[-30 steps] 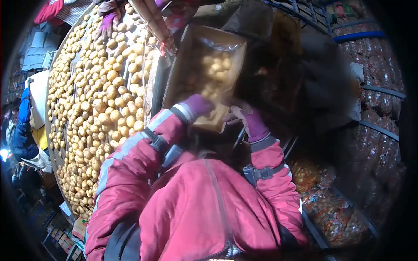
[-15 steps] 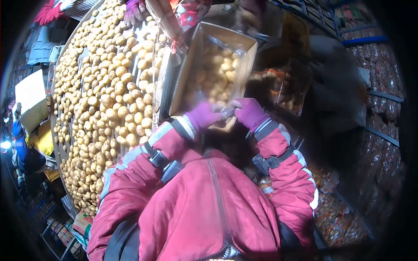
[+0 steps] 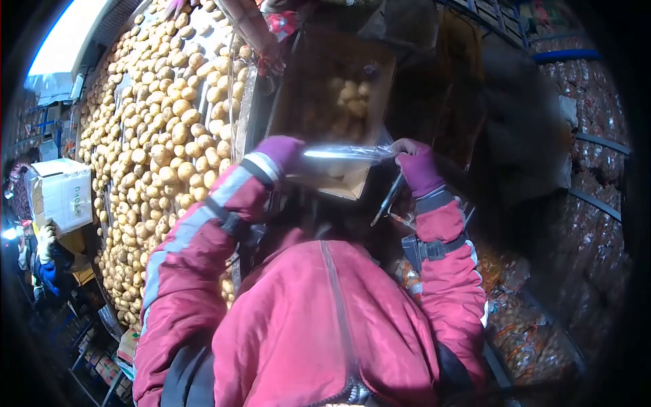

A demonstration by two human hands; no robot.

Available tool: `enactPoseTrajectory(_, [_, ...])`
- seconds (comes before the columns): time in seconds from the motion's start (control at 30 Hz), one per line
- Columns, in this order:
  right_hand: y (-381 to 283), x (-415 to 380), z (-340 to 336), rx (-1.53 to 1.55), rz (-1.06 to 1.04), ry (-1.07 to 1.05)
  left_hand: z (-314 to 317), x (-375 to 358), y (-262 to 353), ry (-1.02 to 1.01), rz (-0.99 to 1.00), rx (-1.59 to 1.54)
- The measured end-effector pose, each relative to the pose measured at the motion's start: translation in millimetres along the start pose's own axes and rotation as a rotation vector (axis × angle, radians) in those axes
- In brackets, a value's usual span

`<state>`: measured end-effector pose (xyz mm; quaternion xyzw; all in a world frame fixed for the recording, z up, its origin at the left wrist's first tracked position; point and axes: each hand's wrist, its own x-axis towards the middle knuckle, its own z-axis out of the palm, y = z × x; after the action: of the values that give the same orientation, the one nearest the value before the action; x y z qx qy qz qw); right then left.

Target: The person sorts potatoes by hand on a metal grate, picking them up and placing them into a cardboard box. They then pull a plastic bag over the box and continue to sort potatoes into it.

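Clear plastic film [image 3: 346,153] is stretched across the near end of a cardboard box [image 3: 352,184] that has potatoes [image 3: 354,95] inside. My left hand [image 3: 281,150], in a purple glove, is closed on the left end of the film. The other end is pinched in my right hand [image 3: 415,159], gloved the same way. Below the right hand a dark thin rod-like tool [image 3: 388,198] hangs beside the box's near right corner.
A wide table of loose potatoes [image 3: 169,152] lies to the left. A co-worker's gloved hand [image 3: 182,5] is at its far edge. At the far left another person's glove [image 3: 46,243] is by a white carton [image 3: 62,197]. Bagged goods [image 3: 590,136] are stacked right.
My hands have moved apart, the left one leftward and the right one rightward, and the film is now pulled taut between them. The carton at the far left has shifted.
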<state>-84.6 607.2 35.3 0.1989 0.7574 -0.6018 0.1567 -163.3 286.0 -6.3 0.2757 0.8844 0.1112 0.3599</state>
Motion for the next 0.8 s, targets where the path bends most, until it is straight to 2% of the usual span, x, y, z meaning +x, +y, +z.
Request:
enactPoseTrajectory(0.1, [0,5,-8,0.076,-0.070,0.011,-45,-31,1,0.239,0.109,-0.037])
enactPoseTrajectory(0.17, [-26,-6,-22,0.130,-0.066,-0.004,-77,-57,19,0.223,0.217,0.092])
enactPoseTrajectory(0.2, [-31,-16,-26,-0.035,-0.077,-0.076,-79,-70,30,0.241,0.227,0.213])
enactPoseTrajectory(0.23, [-35,-26,-30,-0.198,-0.101,-0.147,-76,-79,42,0.131,0.158,0.300])
enactPoseTrajectory(0.3, [-15,-38,-31,-0.568,-0.438,-0.323,-47,-92,39,-0.026,0.215,0.374])
enactPoseTrajectory(0.4, [62,-39,-13,-0.465,-0.149,-0.407,16,-100,26,-0.197,0.111,0.389])
enactPoseTrajectory(0.5, [89,-35,9,-0.434,-0.115,-0.473,33,-106,22,-0.197,0.108,0.411])
enactPoseTrajectory(0.53, [81,-32,12,-0.443,-0.180,-0.556,26,-102,29,-0.313,0.001,0.383])
enactPoseTrajectory(0.63, [103,-31,28,-0.717,-0.086,-0.497,56,-109,12,-0.032,0.081,0.315])
enactPoseTrajectory(0.67, [114,-30,32,-0.812,-0.197,-0.541,65,-109,9,-0.071,0.050,0.303])
enactPoseTrajectory(0.8, [163,-15,29,-1.189,-0.672,-0.681,88,-101,17,0.178,0.065,0.335])
